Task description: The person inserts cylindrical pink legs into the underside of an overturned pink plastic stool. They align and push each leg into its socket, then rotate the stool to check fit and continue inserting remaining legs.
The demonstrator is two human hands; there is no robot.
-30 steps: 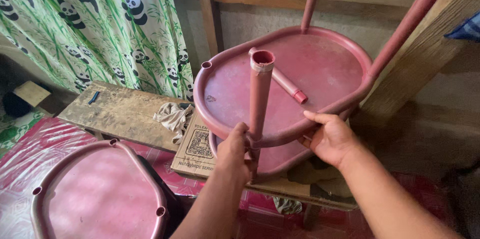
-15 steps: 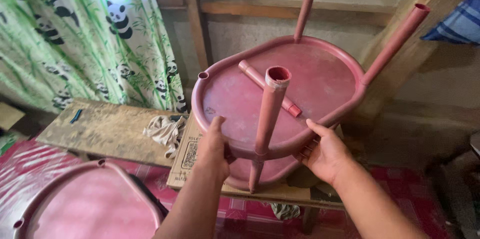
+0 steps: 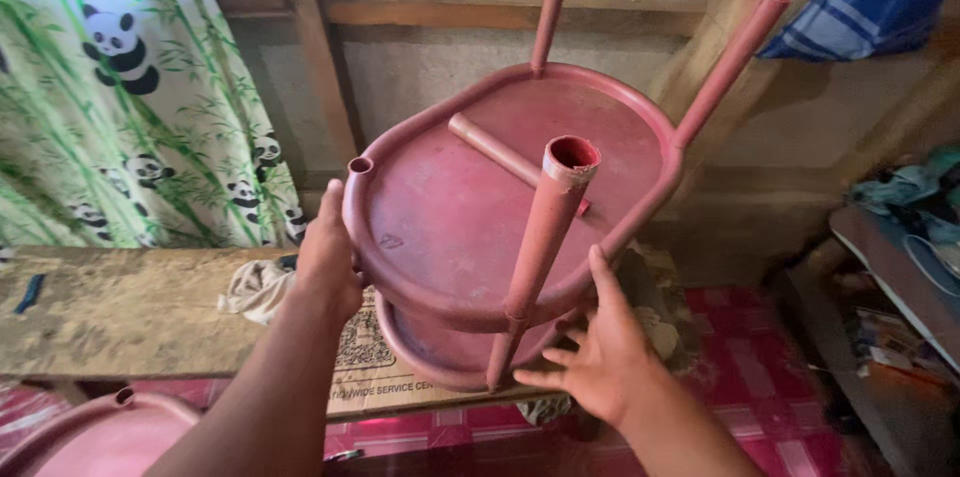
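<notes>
Over the bench [image 3: 120, 312], an upturned red stool [image 3: 480, 207] sits stacked on another, legs up. Left hand [image 3: 328, 262] has slid out to the rim and now grips it by the empty leg socket [image 3: 359, 166]; a second ago it was down at the near leg [image 3: 545, 237]. Right hand [image 3: 598, 357] has loosened, fingers spread wide, palm just brushing the rim near that leg's base. A loose leg [image 3: 495, 152] lies inside the seat, shifted since, so the stool has turned.
</notes>
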